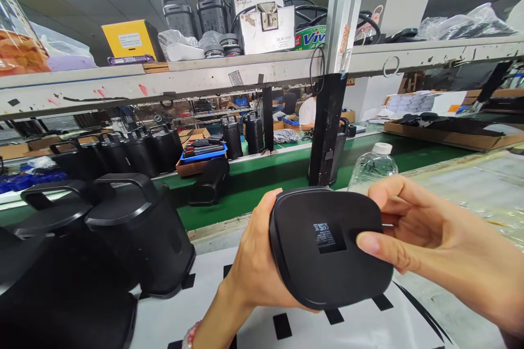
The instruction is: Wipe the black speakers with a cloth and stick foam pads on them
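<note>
A black portable speaker (335,283) is tilted up in front of me, with its flat rounded base facing me. On that base is a small dark rectangular label (331,237) with fine pale print. My left hand (256,262) wraps round the speaker's left side and underside, its fingers partly hidden behind it. At the right edge, my right hand (429,234) is closed, its thumb on the base beside the label and its other fingers around the rim. Below lies a white sheet (303,332) bearing black squares.
Several black speakers with handles (139,229) crowd the left. A clear bottle (372,166) stands behind my right hand. Beyond runs a green conveyor (262,182) with another speaker (210,181) lying on it. A dark post (325,131) and loaded shelf (196,73) rise ahead.
</note>
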A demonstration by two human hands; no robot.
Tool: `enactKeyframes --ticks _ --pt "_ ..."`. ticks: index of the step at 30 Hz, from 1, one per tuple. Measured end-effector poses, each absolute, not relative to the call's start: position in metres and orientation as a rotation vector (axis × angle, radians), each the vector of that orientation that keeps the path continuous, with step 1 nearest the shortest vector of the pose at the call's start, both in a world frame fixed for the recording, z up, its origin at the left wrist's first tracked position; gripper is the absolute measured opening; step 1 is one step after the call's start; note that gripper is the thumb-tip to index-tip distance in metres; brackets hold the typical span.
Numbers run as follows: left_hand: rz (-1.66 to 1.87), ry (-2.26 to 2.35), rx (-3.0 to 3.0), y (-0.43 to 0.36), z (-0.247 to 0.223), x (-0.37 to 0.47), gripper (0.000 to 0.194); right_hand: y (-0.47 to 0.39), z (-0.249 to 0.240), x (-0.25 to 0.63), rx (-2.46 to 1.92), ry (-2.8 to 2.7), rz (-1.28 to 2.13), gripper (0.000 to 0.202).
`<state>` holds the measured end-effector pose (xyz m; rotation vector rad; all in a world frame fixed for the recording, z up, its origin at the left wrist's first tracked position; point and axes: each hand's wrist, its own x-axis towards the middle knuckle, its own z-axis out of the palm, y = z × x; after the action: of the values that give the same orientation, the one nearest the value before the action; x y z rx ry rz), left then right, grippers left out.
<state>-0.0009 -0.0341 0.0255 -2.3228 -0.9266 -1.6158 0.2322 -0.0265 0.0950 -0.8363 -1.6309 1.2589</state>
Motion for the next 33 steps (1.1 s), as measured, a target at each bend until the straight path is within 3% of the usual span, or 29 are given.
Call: enactKeyframes --ticks 33 --pt "-1.570 -0.917 -2.405 -0.0359 0.0249 0.0006 0.136 -0.0320 0.0973 0.2271 -1.059 -1.687 1.039 0.037"
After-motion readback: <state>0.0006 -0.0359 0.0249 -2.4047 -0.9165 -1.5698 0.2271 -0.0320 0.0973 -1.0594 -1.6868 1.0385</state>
